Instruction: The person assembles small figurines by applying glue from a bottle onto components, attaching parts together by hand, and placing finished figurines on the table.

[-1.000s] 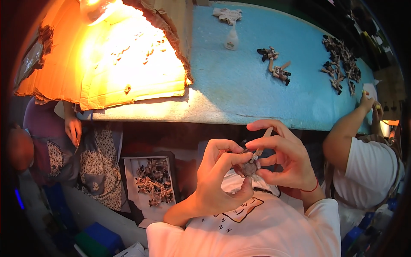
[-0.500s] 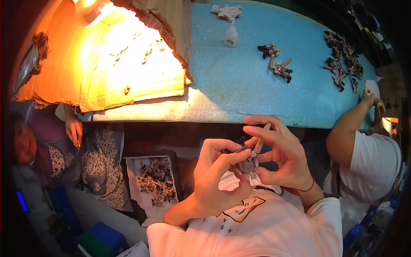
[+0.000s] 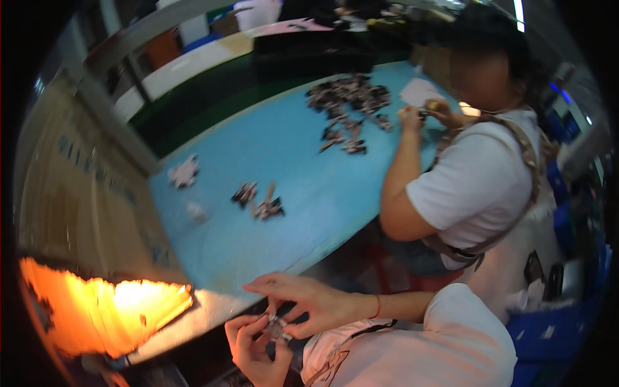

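Note:
Between my two hands, just off the near edge of the blue table, is a small grey-brown toy figure (image 3: 278, 329) with a flesh-coloured limb sticking up. My left hand (image 3: 256, 351) pinches it from the near left side. From the right, the thumb and fingers of my right hand (image 3: 316, 304) also grip it, with the upper fingers stretched out above. Motion blur and the fingers hide most of its detail. Two similar figures (image 3: 267, 209) lie beyond on the blue table (image 3: 238, 248).
A heap of figures (image 3: 348, 97) lies at the far side. To the right, a co-worker (image 3: 477, 180) holds something small. Standing cardboard (image 3: 90, 193) and a brightly lit cardboard sheet (image 3: 84, 319) take up the left. A crumpled white cloth (image 3: 185, 172) and a blurred white bottle (image 3: 195, 211) are nearby.
The view has swung to the right, bringing the co-worker and the heap of figures further in. Both hands still hold the toy figure.

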A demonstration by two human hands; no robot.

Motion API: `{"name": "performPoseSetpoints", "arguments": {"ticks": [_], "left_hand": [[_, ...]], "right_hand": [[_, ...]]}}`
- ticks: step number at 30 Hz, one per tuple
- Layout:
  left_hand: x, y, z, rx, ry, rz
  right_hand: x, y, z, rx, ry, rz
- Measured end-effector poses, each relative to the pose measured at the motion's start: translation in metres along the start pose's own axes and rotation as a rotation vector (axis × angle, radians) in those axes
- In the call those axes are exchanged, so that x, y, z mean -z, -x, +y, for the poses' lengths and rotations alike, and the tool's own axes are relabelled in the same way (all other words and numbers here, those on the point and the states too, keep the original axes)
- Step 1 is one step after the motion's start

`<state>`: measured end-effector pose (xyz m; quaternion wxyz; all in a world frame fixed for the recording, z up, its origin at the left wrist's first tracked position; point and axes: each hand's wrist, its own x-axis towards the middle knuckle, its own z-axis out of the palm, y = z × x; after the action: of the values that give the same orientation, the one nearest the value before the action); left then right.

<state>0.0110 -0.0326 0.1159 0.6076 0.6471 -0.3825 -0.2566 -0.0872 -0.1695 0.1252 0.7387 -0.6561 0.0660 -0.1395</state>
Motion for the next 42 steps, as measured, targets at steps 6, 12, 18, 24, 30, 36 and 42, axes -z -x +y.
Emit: {"name": "performPoseSetpoints", "arguments": {"ticks": [6,12,18,24,30,36,42], "left_hand": [[-0.006,-0.012,-0.009,-0.124,-0.063,-0.111],[-0.012,-0.019,-0.012,-0.264,-0.111,-0.207],[-0.019,-0.017,-0.02,-0.147,0.06,-0.254],[-0.033,-0.019,-0.022,-0.142,0.012,-0.333],[-0.043,-0.018,-0.022,-0.177,-0.059,-0.386],[-0.054,-0.019,-0.004,-0.126,-0.181,-0.387],[-0.058,-0.022,-0.005,-0.167,-0.179,-0.419]], "right_hand": [[0.007,0.009,0.009,0.035,0.084,0.095],[0.009,0.014,0.02,0.112,0.1,0.206],[0.008,0.023,0.039,0.204,0.182,0.33],[0.01,0.047,0.048,0.283,0.208,0.459],[0.013,0.059,0.051,0.435,0.357,0.604],[0.025,0.062,0.047,0.417,0.3,0.571],[0.04,0.068,0.041,0.369,0.226,0.53]]}}
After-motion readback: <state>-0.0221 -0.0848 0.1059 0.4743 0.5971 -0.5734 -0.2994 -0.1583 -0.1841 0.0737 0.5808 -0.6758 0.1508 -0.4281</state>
